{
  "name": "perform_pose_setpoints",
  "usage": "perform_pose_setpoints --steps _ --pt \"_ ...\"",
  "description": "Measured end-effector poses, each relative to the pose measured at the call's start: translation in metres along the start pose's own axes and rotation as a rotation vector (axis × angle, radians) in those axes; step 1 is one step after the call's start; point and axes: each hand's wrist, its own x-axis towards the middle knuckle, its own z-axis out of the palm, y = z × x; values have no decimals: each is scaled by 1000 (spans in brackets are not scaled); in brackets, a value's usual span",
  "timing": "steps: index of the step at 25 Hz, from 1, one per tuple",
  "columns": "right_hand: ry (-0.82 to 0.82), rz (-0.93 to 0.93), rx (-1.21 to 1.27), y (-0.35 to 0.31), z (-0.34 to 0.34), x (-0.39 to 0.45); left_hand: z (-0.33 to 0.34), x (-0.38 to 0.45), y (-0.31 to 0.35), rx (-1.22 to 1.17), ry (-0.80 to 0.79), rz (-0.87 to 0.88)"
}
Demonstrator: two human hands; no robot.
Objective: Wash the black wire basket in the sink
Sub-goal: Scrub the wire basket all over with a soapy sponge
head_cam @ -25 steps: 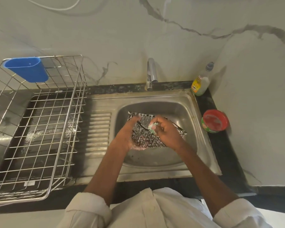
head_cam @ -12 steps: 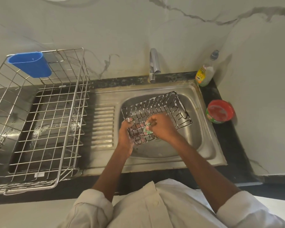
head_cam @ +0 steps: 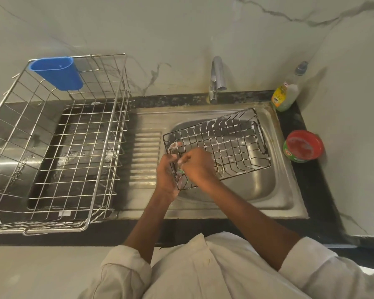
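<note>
Hidden and unclear, over the sink

My right hand (head_cam: 198, 166) covers the scrubber; only a green sliver shows, its shape unreadable. My left hand (head_cam: 166, 173) sits behind the near corner of the black wire basket (head_cam: 222, 143), fingertips lost among the wires. Silver dish rack (head_cam: 58, 145) is cut off at the left edge. Bottle (head_cam: 285, 94) label too small to read.

Black wire basket (head_cam: 229, 143) flecked white; blue cup (head_cam: 58, 73); red-lidded green tub (head_cam: 303, 146); grey-veined wall (head_cam: 181, 39).

Home kitchen: steel sink (head_cam: 266, 190), tap (head_cam: 217, 78), dish rack (head_cam: 73, 147).
</note>
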Motion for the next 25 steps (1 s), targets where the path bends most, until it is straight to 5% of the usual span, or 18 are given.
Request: perform_pose_setpoints --steps 5,10,14,20,25 --pt "-252 13 -32 0 -7 10 -2 6 8 -45 -28 14" --pt "-72 -225 -368 -3 -6 4 3 8 9 -46 -26 10" --pt "25 -146 -410 3 -18 4 3 13 4 -12 -37 33" --pt "-203 -92 -263 4 -26 3 9 15 -1 42 13 39" --pt "-145 5 -237 -3 -35 4 14 12 -1 43 -1 36"
